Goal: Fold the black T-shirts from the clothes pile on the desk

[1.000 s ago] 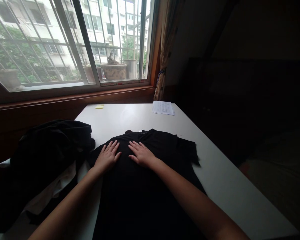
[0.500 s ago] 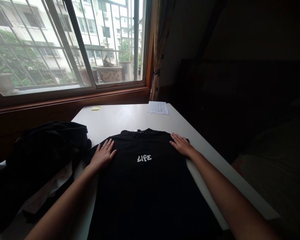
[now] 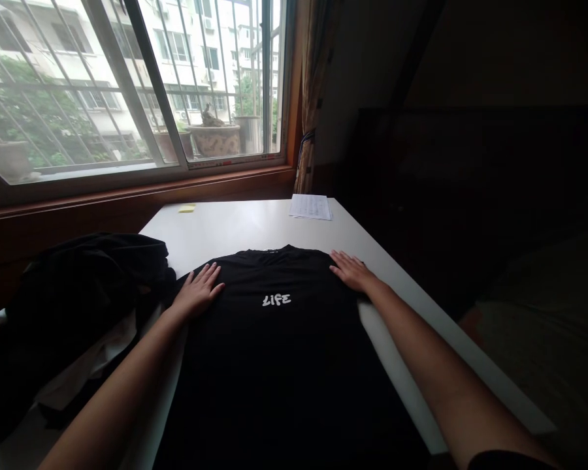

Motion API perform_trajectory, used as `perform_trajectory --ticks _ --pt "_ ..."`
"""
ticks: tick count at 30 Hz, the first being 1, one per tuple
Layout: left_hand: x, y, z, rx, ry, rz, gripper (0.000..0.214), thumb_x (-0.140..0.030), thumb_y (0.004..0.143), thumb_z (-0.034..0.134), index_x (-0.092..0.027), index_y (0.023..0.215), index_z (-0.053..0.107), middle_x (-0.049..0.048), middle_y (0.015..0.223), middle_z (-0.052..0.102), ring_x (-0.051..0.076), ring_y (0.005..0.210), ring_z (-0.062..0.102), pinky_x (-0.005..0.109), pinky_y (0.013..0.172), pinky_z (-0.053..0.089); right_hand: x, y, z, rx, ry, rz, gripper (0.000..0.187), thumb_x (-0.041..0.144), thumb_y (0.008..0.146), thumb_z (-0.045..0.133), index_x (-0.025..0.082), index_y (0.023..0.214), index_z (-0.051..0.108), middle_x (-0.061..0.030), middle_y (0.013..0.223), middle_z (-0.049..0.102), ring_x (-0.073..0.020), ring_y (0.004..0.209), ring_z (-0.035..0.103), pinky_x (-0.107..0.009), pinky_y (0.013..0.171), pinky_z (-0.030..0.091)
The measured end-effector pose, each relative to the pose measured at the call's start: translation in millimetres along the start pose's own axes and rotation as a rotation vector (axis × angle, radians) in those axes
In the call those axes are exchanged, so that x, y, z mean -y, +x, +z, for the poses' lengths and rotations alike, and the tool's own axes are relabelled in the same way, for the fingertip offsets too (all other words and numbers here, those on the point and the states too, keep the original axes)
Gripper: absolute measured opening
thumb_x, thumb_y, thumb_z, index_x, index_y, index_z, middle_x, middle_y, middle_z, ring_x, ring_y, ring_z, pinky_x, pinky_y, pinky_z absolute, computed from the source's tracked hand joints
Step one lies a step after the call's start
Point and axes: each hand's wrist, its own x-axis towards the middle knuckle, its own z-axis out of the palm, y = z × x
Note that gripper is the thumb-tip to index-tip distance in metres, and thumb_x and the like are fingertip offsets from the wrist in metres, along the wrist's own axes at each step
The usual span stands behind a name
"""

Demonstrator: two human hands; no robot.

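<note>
A black T-shirt (image 3: 284, 365) with small white lettering lies spread out on the white table (image 3: 245, 225), its neckline toward the far end. My left hand (image 3: 199, 290) rests flat on the shirt's left shoulder, fingers stretched out. On the right shoulder, near the sleeve, my right hand (image 3: 350, 269) lies flat too, fingers extended. Neither hand grips the cloth. The lower part of the shirt runs out of view at the bottom.
A heap of dark clothes (image 3: 88, 294) with some white cloth stands at the left. Papers (image 3: 311, 206) and a yellow sticky note (image 3: 187, 208) lie at the table's far end. Behind are a barred window (image 3: 215, 78) and a tied curtain (image 3: 308, 130).
The neckline of the shirt now lies flatter, and round dark and white bits behind it no longer show. Both hands stay flat on the shoulders; the view has shifted slightly.
</note>
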Motion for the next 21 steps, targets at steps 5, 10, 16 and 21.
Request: perform_trajectory --ticks 5,10,16,21 --pt "3 5 -0.3 0.007 0.005 0.020 0.067 -0.057 0.104 0.019 -0.023 0.162 0.015 0.0009 0.168 0.007 0.023 0.156 0.005 0.052 0.125 0.010 -7 9 -1 -0.007 -0.002 -0.069 0.071 0.064 0.100 0.017 0.032 0.163 0.014 0.0018 0.169 0.016 -0.0251 0.155 0.013 -0.052 0.126 0.014" --pt "4 10 -2.6 0.006 0.010 0.032 0.067 -0.057 0.104 0.020 -0.023 0.162 0.015 0.0008 0.168 0.009 0.023 0.156 0.007 0.052 0.125 0.010 -11 17 -1 -0.013 0.003 -0.105 0.070 0.064 0.101 0.018 0.033 0.163 0.013 0.0020 0.169 0.016 -0.0246 0.155 0.014 -0.052 0.125 0.015" --pt "6 20 -3.6 0.019 0.011 0.027 0.068 -0.058 0.104 0.017 -0.024 0.162 0.013 -0.0005 0.168 0.007 0.022 0.156 0.006 0.051 0.125 0.009 -11 26 -3 -0.017 0.002 -0.123 0.071 0.065 0.100 0.017 0.031 0.163 0.014 0.0017 0.168 0.017 -0.0247 0.155 0.014 -0.052 0.126 0.015" --pt "12 30 -0.6 0.013 0.010 0.034 0.069 -0.059 0.103 0.016 -0.024 0.162 0.013 -0.0007 0.168 0.006 0.022 0.156 0.006 0.050 0.125 0.009 -10 34 -2 -0.016 -0.006 -0.114 0.072 0.065 0.100 0.018 0.031 0.163 0.013 0.0014 0.168 0.017 -0.0246 0.155 0.014 -0.051 0.126 0.014"
